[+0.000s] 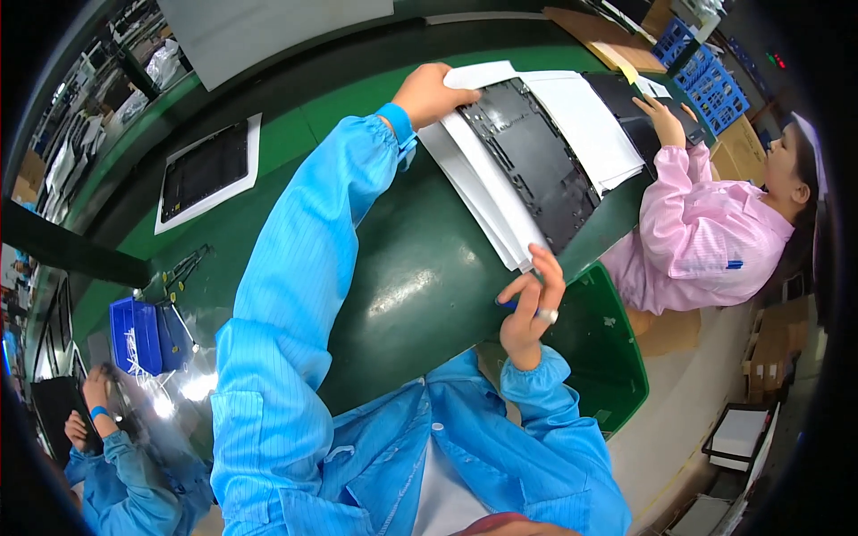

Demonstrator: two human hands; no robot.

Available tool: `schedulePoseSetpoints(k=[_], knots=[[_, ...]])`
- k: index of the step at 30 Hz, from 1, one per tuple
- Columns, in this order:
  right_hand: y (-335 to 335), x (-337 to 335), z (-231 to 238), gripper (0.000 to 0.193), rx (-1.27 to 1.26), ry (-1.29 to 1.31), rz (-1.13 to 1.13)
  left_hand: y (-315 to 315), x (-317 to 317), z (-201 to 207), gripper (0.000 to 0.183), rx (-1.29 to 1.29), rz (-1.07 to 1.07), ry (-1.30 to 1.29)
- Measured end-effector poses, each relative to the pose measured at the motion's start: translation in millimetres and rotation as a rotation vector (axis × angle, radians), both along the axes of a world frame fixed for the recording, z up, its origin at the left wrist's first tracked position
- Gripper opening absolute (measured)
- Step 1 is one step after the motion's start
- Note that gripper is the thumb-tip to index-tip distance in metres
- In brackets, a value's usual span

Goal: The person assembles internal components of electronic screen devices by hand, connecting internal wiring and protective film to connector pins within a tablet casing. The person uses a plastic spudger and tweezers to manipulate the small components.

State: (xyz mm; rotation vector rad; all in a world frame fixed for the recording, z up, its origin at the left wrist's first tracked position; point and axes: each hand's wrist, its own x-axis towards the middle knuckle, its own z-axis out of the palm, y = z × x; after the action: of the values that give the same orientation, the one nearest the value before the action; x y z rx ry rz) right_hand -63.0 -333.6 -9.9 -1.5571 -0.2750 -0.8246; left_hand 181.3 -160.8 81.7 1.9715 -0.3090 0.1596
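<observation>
A black plastic panel [527, 161], like a laptop cover with moulded ribs and clips, lies tilted on a stack of white sheets [487, 196] at the far side of the green table. My left hand [433, 94] grips the panel's far left corner, its thumb on top and the other fingers hidden at the white sheet. Close to the panel's near end is my right hand [532, 308], index finger stretched toward the white sheets' corner. A slim blue pen-like stick [508, 304] runs between its curled fingers; most of it is hidden.
Another black panel [210, 165] rests on a white sheet at left. A blue bin [136, 335] holds white strips. Below the table's right edge stands a green crate [599, 348]. A co-worker in pink [715, 223] handles a black part at right; another person's hands [94, 402] work at lower left.
</observation>
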Motion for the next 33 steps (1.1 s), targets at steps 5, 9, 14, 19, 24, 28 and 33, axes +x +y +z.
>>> schedulePoseSetpoints(k=[5, 9, 14, 19, 24, 28, 33], knots=[[-27, -16, -9, 0.026, -0.123, 0.012, 0.118, 48, -37, 23, 0.03, -0.095, -0.008, 0.105], [-38, -29, 10, 0.029, 0.203, 0.305, 0.32, 158, -83, 28, 0.029, 0.021, 0.005, 0.156], [-16, -8, 22, 0.026, 0.031, 0.539, 0.5, 217, -119, -9, 0.032, 0.293, -0.03, 0.33], [16, 3, 24, 0.024, -0.072, 0.643, 0.7, 230, -156, -40, 0.044, 0.141, 0.031, 0.199], [17, 15, 34, 0.026, -0.152, 0.698, 0.67, 289, -231, -13, 0.035, 0.185, 0.383, -0.033], [-7, 26, 25, 0.029, -0.273, 0.642, 0.516, 312, -314, 20, 0.022, 0.449, 0.578, 0.128], [-2, 38, 16, 0.029, -0.312, 0.638, 0.564, 329, -381, -1, 0.032, 0.212, 0.763, 0.591]])
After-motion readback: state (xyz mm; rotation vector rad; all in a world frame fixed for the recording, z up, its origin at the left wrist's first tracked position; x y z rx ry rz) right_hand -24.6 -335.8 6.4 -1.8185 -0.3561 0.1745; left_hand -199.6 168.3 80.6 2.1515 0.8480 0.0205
